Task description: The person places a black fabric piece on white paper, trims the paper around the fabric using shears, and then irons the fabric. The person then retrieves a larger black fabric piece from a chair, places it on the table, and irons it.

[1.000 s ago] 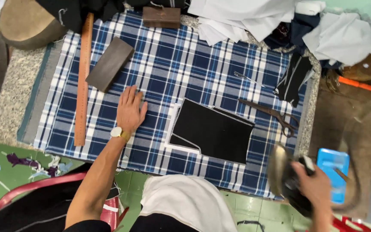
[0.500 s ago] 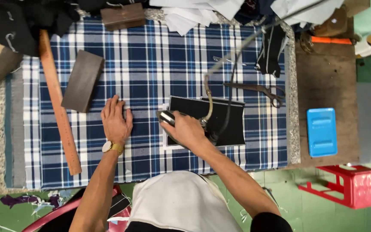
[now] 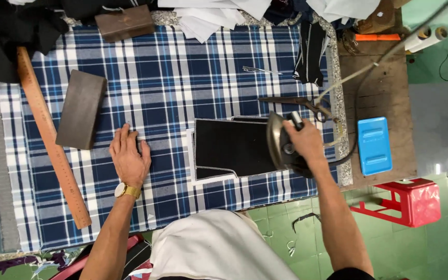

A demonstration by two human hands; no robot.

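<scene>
My right hand (image 3: 305, 141) grips the handle of a clothes iron (image 3: 282, 144), tipped up on its side at the right edge of a black fabric piece (image 3: 227, 147). The black piece lies flat on the blue plaid cloth (image 3: 182, 78) that covers the table. My left hand (image 3: 129, 160), with a gold wristwatch, rests flat and open on the plaid cloth to the left of the black piece, not touching it. The iron's cord (image 3: 359, 72) runs up to the right.
A long wooden ruler (image 3: 53, 140) and a dark block (image 3: 81, 109) lie left. A second block (image 3: 125, 22) sits at the back. Scissors (image 3: 296, 102), a blue tray (image 3: 374, 145) on a wooden side table, a red stool (image 3: 416, 199), and piled fabric at the back.
My right hand brought the iron from the far right onto the black piece, then drew it to the piece's right edge and tipped it up. My left hand stays flat on the cloth.
</scene>
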